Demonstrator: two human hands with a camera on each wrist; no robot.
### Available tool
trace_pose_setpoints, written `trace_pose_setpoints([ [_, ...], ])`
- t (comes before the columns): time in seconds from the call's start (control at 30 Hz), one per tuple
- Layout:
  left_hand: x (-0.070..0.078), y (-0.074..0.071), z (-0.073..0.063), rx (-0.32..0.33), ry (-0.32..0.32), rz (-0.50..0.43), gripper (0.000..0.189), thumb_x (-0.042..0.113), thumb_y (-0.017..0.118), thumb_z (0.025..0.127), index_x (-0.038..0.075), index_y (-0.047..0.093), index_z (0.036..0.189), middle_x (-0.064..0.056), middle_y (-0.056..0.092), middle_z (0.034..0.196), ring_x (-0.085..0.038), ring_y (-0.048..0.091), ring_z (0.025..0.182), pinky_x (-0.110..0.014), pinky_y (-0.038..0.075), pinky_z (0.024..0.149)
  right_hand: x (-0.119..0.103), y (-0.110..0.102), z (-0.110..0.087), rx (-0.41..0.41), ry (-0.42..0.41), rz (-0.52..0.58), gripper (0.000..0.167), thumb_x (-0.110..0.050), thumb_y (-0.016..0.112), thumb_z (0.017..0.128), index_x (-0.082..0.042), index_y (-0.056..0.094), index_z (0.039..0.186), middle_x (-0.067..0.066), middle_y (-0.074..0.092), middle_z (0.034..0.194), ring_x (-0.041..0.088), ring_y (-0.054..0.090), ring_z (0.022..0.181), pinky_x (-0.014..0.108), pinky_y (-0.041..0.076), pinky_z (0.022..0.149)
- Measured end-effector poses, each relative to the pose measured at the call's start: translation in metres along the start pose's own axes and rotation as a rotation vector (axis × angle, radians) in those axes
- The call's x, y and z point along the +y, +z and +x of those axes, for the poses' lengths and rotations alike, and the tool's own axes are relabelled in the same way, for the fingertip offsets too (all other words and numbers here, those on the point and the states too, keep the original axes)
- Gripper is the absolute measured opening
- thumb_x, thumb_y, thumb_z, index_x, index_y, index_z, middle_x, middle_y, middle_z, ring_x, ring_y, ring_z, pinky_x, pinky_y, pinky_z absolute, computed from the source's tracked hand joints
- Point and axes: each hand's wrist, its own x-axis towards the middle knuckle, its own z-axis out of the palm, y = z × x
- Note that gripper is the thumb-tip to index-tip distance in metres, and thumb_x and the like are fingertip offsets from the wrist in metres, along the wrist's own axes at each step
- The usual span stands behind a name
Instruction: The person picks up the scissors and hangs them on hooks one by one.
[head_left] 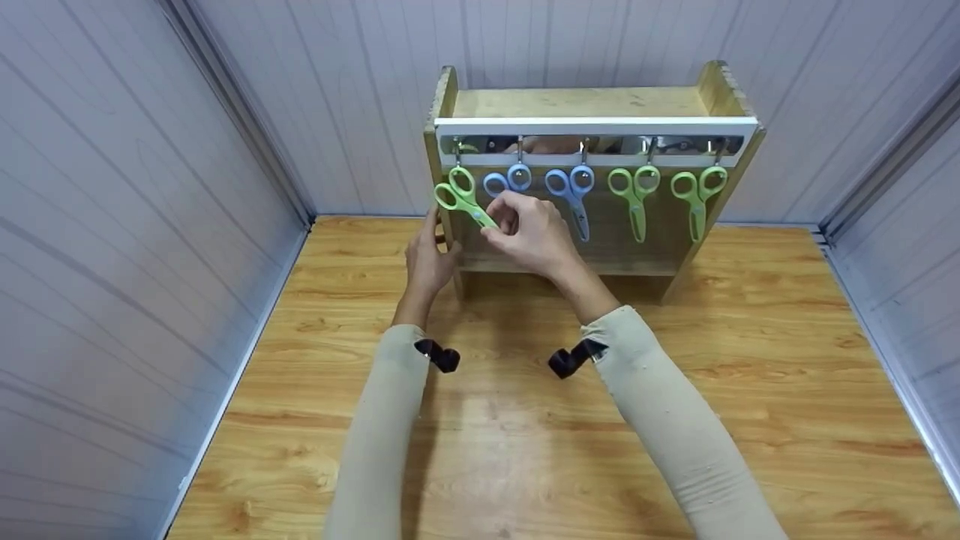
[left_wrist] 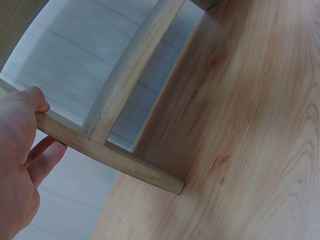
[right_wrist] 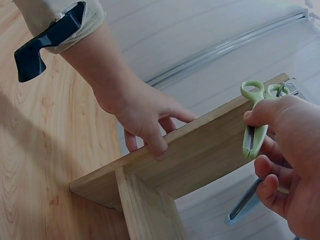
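Green scissors (head_left: 466,201) are at the leftmost hook (head_left: 458,150) of the rail, tilted, with one finger loop by the hook. My right hand (head_left: 536,231) pinches their blade end between thumb and fingers. In the right wrist view, those scissors (right_wrist: 255,132) point downward, and the hook's tip shows at the second loop. My left hand (head_left: 429,262) grips the side panel of the wooden rack (left_wrist: 135,167), thumb on one face and fingers on the other. Blue scissors (head_left: 519,177) hang just behind my right hand, which hides their blades.
Farther right along the white-edged rail (head_left: 600,122) hang more blue scissors (head_left: 576,191) and two green pairs, one of them at the right end (head_left: 697,199). The rack stands on a wood-grain floor (head_left: 495,442), between pale panel walls (head_left: 135,225).
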Motion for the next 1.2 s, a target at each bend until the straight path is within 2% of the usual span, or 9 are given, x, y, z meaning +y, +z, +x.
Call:
trace_pose_setpoints([
  [0.27,0.000,0.000,0.000,0.001,-0.002,0.001,0.078,0.003,0.073,0.101,0.014,0.044,0.172,-0.022,0.063,0.164,-0.045,0.078,0.131,-0.060,0.057,0.119,0.000,0.003,-0.003,0.008,0.026,-0.019,0.020,-0.018,0.081,0.100,-0.003,0.079,0.115,0.010,0.073,0.087,0.014,0.059,0.077,0.029,0.043,0.070],
  [0.57,-0.001,0.001,0.001,0.013,0.020,0.024,0.077,0.005,0.074,0.101,0.009,0.045,0.171,-0.023,0.064,0.163,-0.045,0.079,0.129,-0.062,0.055,0.121,0.004,0.006,-0.008,-0.016,0.063,-0.054,0.017,-0.021,0.079,0.101,-0.008,0.081,0.112,0.003,0.071,0.084,0.011,0.058,0.074,0.028,0.041,0.066],
  [0.97,-0.003,0.002,0.001,0.026,0.048,0.031,0.077,0.003,0.075,0.101,0.010,0.045,0.171,-0.023,0.066,0.161,-0.045,0.080,0.127,-0.061,0.057,0.118,0.011,0.011,-0.016,-0.037,0.108,-0.069,0.017,-0.022,0.078,0.103,-0.008,0.080,0.113,0.006,0.075,0.091,0.016,0.062,0.080,0.030,0.043,0.070],
  [1.2,-0.001,0.001,0.001,0.023,0.032,0.026,0.077,0.003,0.076,0.101,0.011,0.046,0.171,-0.022,0.066,0.161,-0.045,0.080,0.127,-0.059,0.058,0.118,0.016,0.015,-0.020,-0.027,0.129,-0.076,0.017,-0.023,0.076,0.103,-0.009,0.080,0.112,0.005,0.075,0.090,0.016,0.063,0.079,0.031,0.042,0.068],
])
